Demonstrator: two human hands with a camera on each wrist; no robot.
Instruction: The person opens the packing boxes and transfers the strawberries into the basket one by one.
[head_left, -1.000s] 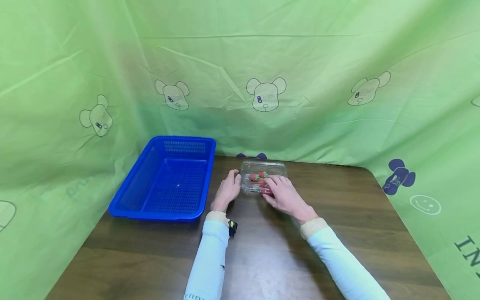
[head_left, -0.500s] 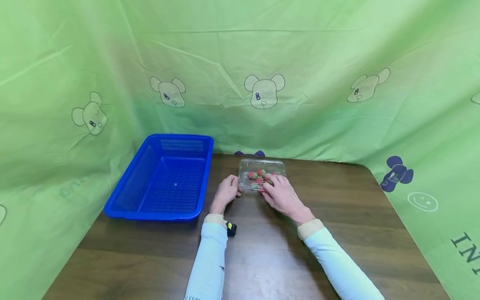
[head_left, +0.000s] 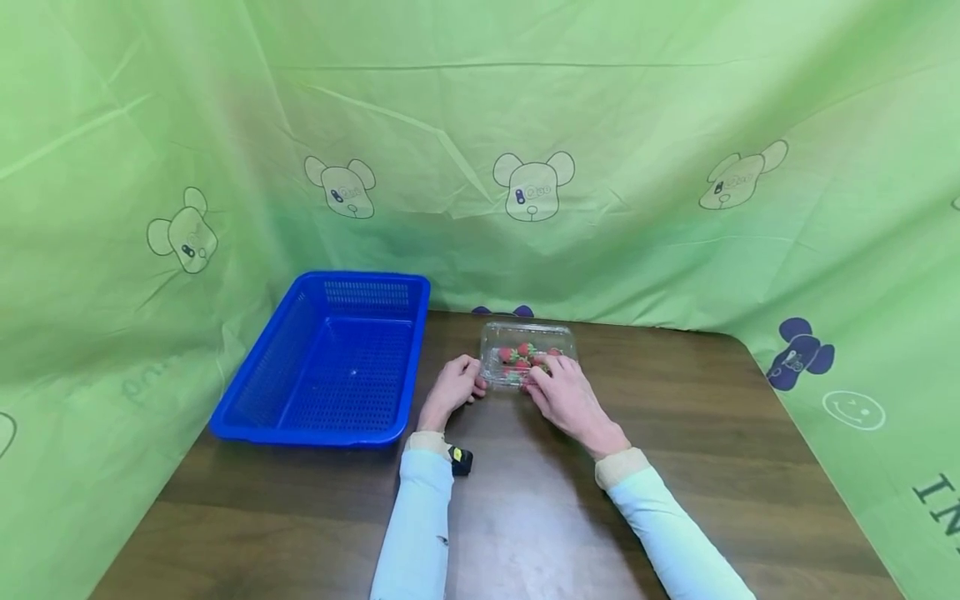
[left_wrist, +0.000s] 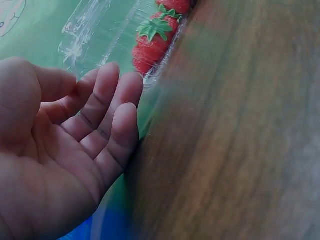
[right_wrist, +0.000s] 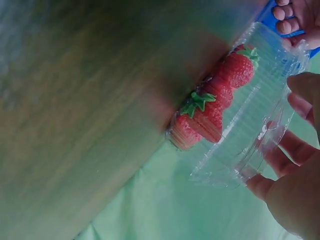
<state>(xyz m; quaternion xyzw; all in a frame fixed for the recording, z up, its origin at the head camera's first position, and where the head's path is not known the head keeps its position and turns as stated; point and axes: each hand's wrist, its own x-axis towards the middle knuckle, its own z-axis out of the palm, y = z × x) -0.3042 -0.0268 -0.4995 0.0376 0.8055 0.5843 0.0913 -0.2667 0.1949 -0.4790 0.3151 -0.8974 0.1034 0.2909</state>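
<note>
A clear plastic box (head_left: 491, 337) lies on the table with several red strawberries (head_left: 525, 350) with green leaves inside. In the right wrist view, strawberries (right_wrist: 236, 70) show in a row through its wall. My right hand (head_left: 566, 396) is over the box's near right side. Its fingertips (right_wrist: 257, 182) touch the clear upper edge, and no strawberry shows between them. My left hand (head_left: 452, 387) is at the left end of the box, palm inward. In the left wrist view its fingers (left_wrist: 125, 125) are loosely bent beside the plastic, holding nothing.
A large blue basket (head_left: 416, 358) with slotted walls stands left of the left hand. Green printed cloth (head_left: 532, 258) hangs behind and on both sides of the wooden table (head_left: 525, 517). A small black device (head_left: 461, 461) sits at the left wrist.
The strawberry beneath my right hand at the box's near edge is no longer seen there, and the hand stays over the box. My left fingers have bent more and moved slightly nearer the body.
</note>
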